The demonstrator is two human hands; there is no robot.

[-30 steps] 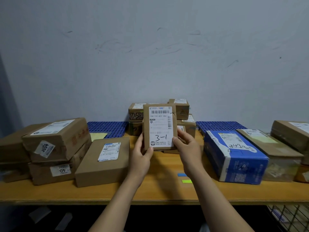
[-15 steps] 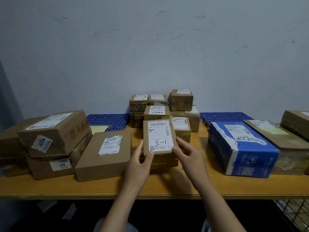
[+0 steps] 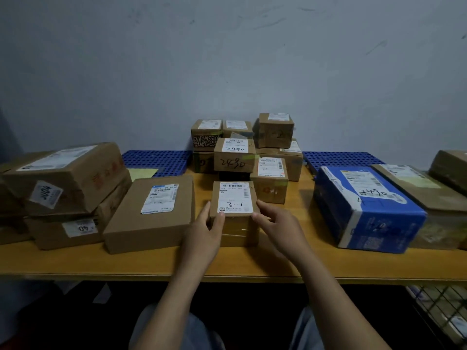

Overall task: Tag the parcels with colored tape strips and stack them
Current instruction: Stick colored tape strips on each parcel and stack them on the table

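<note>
Tipped the parcel marked 3-1 [image 3: 235, 198] from upright, label facing the camera 1 second ago, down to flat, label up. Set it near the front middle of the table [image 3: 151, 263], just beside the flat brown box [image 3: 149, 213] on the left and in front of the box marked 2490 [image 3: 233, 155]. Seemingly landed it on top of another brown box, going by the taped face under its near edge; unable to rule out the parcel's own front face there.

Gripped its near left corner with the left hand [image 3: 204, 236], thumb on the label's corner, fingers along the left side. Gripped the near right corner with the right hand [image 3: 280, 228], fingertips on the right edge, thumb at the front edge. Held lightly on both sides, not yet let go.

Saw no colored strip on the parcel's top. Lost sight of the 2 tape strips, blue and yellow-green, visible on the table under the hands 1 second ago; probably hidden now by the right forearm.

Judged the reading of the label finished and the parcel placed for tagging or stacking. Likely next: freeing 1 hand, reaching for a strip, pressing it onto the cardboard clear of the barcode. Risk: nudging the parcel off square while peeling the fingers away.
</note>
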